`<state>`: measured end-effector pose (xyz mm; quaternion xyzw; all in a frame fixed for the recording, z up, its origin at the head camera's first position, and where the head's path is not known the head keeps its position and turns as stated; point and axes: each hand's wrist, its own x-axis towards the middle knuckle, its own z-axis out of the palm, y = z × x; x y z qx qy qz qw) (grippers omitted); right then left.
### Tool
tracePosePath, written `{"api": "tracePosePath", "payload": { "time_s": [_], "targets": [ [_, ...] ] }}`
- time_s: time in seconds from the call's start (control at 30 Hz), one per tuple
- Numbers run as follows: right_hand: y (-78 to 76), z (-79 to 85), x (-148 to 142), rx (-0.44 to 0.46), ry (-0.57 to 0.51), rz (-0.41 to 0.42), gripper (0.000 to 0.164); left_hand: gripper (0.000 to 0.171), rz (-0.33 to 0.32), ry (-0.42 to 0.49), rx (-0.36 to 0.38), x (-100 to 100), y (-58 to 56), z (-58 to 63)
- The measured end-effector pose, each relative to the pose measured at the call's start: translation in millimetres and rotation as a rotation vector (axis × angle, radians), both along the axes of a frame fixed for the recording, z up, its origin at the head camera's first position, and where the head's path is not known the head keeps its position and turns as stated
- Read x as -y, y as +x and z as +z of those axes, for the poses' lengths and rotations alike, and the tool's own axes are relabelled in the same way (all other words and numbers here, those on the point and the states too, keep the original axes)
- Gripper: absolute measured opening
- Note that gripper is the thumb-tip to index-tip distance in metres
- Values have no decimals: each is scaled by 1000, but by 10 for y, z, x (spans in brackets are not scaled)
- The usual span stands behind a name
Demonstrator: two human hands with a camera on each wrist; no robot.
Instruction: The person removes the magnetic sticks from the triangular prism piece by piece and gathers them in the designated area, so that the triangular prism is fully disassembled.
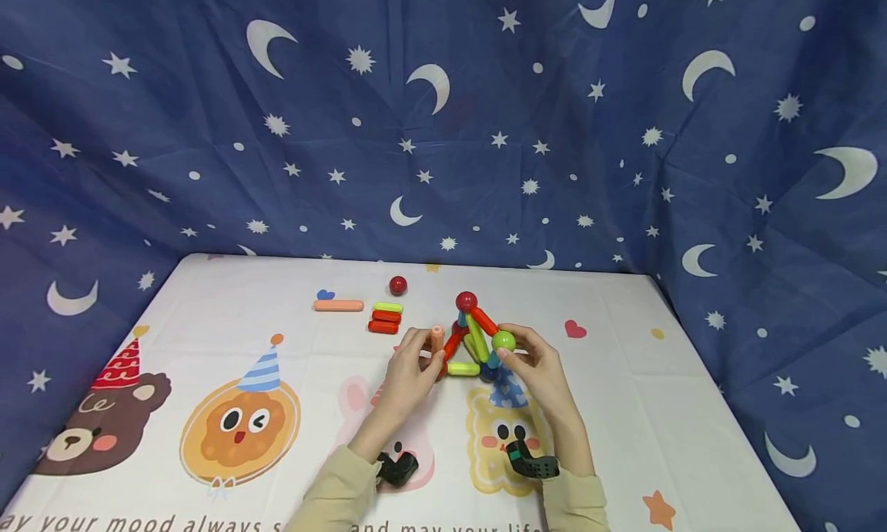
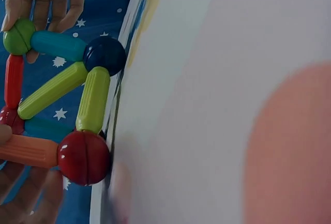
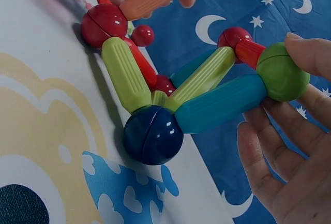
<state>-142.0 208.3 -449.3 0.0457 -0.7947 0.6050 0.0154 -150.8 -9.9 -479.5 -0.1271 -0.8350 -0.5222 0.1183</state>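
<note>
A frame of plastic rods and balls stands on the table between both hands. My left hand (image 1: pixel 407 372) pinches an upright orange rod (image 1: pixel 437 339), whose lower end meets a red ball (image 2: pixel 84 158) at the frame's near left corner. On the other side, the thumb and fingers of my right hand (image 1: pixel 543 372) hold a green ball (image 1: pixel 503 340). A red rod (image 1: pixel 483 321) links that ball to the red ball on top (image 1: pixel 466 301). From the green ball a blue rod (image 3: pixel 222 102) slants down to a dark blue ball (image 3: pixel 153 135). Yellow-green rods (image 3: pixel 125 74) join other corners.
Left of the frame lie two loose red rods (image 1: pixel 383 327), a yellow-green rod (image 1: pixel 388 308) and an orange rod (image 1: pixel 339 306). Behind them sits a loose red ball (image 1: pixel 398 286). A blue star-and-moon curtain (image 1: pixel 443 170) hangs beyond the white printed tablecloth (image 1: pixel 624 409).
</note>
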Motion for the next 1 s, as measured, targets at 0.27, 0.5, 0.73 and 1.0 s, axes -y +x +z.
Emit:
{"api": "tracePosePath", "payload": {
  "time_s": [0.27, 0.5, 0.73, 1.0],
  "targets": [
    [14, 11, 0, 5, 6, -6, 38, 18, -29, -51, 14, 34, 12, 5],
    [9, 14, -1, 5, 11, -5, 38, 17, -36, -16, 28, 57, 16, 4],
    [6, 21, -2, 2, 14, -3, 38, 16, -45, -9, 14, 71, -6, 0],
    [9, 17, -6, -6, 8, 6, 39, 17, -5, 47, 32, 155, -40, 37]
  ]
}}
